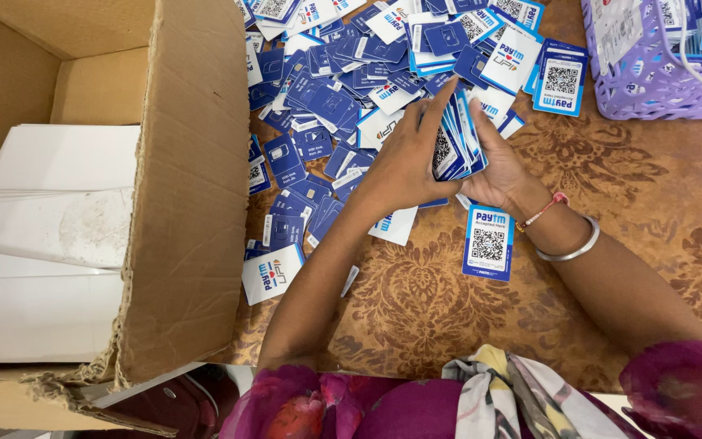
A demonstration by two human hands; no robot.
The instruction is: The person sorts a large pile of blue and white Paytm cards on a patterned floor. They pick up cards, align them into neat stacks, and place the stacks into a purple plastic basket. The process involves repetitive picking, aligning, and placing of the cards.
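Blue-white card stack (pixel 458 142), fanned & upright, gripped btwn left hand (pixel 404 162) & right hand (pixel 497 167), fingers closed round it

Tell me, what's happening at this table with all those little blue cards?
A person is holding a stack of blue and white cards between both hands, the left hand cupped over one side and the right hand supporting the other. A loose heap of similar cards covers the patterned table beyond them. An open cardboard box with white packets stands at the left, and a purple basket sits at the far right.
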